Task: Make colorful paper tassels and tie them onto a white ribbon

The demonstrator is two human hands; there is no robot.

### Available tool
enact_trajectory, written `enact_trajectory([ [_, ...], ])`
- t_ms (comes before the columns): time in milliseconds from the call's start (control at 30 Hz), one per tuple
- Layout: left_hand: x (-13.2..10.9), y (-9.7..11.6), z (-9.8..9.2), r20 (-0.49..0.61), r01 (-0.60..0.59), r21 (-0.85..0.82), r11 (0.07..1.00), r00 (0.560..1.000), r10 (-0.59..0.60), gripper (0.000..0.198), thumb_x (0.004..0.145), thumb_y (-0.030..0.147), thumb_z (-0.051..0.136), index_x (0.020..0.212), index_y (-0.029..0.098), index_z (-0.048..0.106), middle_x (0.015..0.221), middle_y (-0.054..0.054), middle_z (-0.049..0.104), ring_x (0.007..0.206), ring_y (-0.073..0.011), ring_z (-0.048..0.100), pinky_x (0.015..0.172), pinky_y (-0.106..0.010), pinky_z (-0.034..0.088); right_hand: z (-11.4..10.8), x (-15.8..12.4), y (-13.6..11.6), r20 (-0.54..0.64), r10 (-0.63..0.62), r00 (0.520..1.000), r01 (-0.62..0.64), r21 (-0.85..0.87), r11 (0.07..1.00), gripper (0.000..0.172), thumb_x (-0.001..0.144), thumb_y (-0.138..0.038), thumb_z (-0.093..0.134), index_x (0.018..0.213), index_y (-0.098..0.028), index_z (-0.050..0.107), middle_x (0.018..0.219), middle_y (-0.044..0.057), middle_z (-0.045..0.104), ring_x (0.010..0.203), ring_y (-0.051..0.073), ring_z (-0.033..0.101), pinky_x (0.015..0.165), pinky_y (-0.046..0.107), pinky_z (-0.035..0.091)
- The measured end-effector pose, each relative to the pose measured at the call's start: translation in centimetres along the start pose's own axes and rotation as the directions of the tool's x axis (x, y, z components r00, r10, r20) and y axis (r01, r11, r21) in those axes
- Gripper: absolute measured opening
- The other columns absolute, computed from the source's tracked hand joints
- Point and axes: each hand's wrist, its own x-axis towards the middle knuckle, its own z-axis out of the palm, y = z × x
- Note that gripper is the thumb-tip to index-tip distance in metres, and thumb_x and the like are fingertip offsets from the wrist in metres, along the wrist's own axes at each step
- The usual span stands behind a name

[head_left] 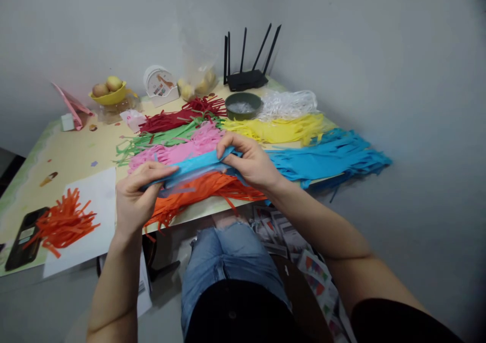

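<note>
Between my hands a light blue tissue-paper strip (pixel 197 164) is stretched above the table's front edge. My left hand (pixel 138 193) pinches its left end between thumb and fingers. The right end is gripped by my right hand (pixel 248 160), with the thumb and index finger pressed together. Orange fringed tissue paper (pixel 212 186) lies just below the strip, and pink fringed paper (pixel 178 148) is behind it. To the right of my right hand spreads a pile of blue fringed tissue paper (pixel 315 158), partly hanging over the edge.
Green (pixel 159 140), dark red (pixel 182 115) and yellow fringed paper (pixel 273 129) lie farther back. A green bowl (pixel 243 115), white strands (pixel 288 103) and a black router (pixel 246 80) stand behind. At left are a phone (pixel 25 239), an orange tassel (pixel 66 221) and a white sheet (pixel 102 196).
</note>
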Motion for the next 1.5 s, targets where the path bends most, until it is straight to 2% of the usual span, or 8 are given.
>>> enact_trajectory([
  [100,0.0,0.2,0.0,-0.053,0.135,0.068,0.989,0.99,-0.132,0.036,0.082,0.016,0.067,0.114,0.026,0.079,0.087,0.0,0.075,0.059,-0.0084,0.059,0.052,-0.017,0.048,-0.4,0.0,-0.3,0.038,-0.041,0.998,0.045,-0.122,0.992,0.012,0.085,-0.028,0.067,0.087,-0.018,0.06,0.084,0.0,0.061,0.064,0.008,0.056,0.06,0.02,0.047],
  [233,0.7,1.1,0.3,-0.028,0.221,0.124,0.967,0.975,-0.219,0.02,0.077,0.025,0.069,0.092,0.019,0.082,0.077,-0.001,0.074,0.06,-0.0105,0.06,0.053,-0.018,0.048,-0.7,0.5,-1.4,0.202,-0.007,0.979,0.08,-0.356,0.931,0.037,0.079,-0.032,0.077,0.112,-0.02,0.066,0.105,0.004,0.07,0.087,0.015,0.064,0.081,0.027,0.051],
  [500,2.4,1.6,-0.4,0.163,0.231,0.255,0.939,0.947,-0.277,0.031,0.072,0.042,0.079,0.09,0.017,0.078,0.084,-0.006,0.077,0.073,-0.0189,0.068,0.065,-0.026,0.054,-0.3,1.9,-2.7,0.244,0.124,0.962,0.055,-0.615,0.786,0.021,0.086,-0.029,0.067,0.077,-0.011,0.073,0.065,0.0,0.063,0.063,0.01,0.051,0.063,0.024,0.033],
  [600,3.2,2.3,-0.1,0.253,0.161,0.268,0.95,0.94,-0.231,0.044,0.072,0.05,0.08,0.102,0.018,0.078,0.099,-0.008,0.078,0.087,-0.0225,0.072,0.076,-0.029,0.057,0.3,2.1,-3.2,0.261,0.113,0.959,0.072,-0.607,0.791,0.018,0.085,-0.027,0.067,0.076,-0.012,0.072,0.065,-0.001,0.063,0.063,0.01,0.05,0.063,0.024,0.032],
  [800,4.3,2.7,0.4,0.278,0.262,0.189,0.946,0.91,-0.308,0.027,0.079,0.042,0.073,0.073,0.015,0.076,0.061,-0.003,0.069,0.049,-0.014,0.061,0.049,-0.022,0.048,0.4,2.2,-4.0,0.218,0.057,0.974,0.091,-0.612,0.786,0.016,0.083,-0.027,0.071,0.076,-0.013,0.071,0.071,0.0,0.067,0.067,0.01,0.054,0.067,0.023,0.034],
  [1000,4.5,2.9,0.3,0.256,0.12,0.228,0.966,0.95,-0.179,0.026,0.08,0.037,0.072,0.065,0.016,0.07,0.054,0.0,0.062,0.049,-0.0105,0.053,0.047,-0.02,0.041,-0.9,3.0,-4.7,0.342,0.108,0.933,0.13,-0.604,0.786,0.019,0.081,-0.033,0.073,0.084,-0.015,0.073,0.076,0.0,0.069,0.069,0.012,0.055,0.067,0.023,0.036],
  [1300,3.5,1.9,-0.8,0.124,0.189,0.109,0.976,0.971,-0.202,0.018,0.076,0.031,0.073,0.087,0.018,0.08,0.067,-0.002,0.069,0.052,-0.0117,0.056,0.048,-0.022,0.043,-1.3,1.5,-2.8,0.191,-0.043,0.981,0.113,-0.369,0.923,0.015,0.083,-0.026,0.069,0.092,-0.017,0.078,0.089,0.003,0.075,0.08,0.015,0.064,0.076,0.026,0.048],
  [1500,2.4,0.6,-0.8,0.116,0.06,-0.03,0.998,0.992,-0.056,0.01,0.079,0.024,0.072,0.079,0.022,0.082,0.087,-0.009,0.073,0.082,-0.0182,0.066,0.06,-0.024,0.05,-1.4,1.0,-1.8,0.155,-0.011,0.988,0.043,-0.204,0.978,0.017,0.08,-0.017,0.063,0.079,-0.019,0.08,0.08,0.003,0.075,0.077,0.014,0.067,0.076,0.026,0.053],
])
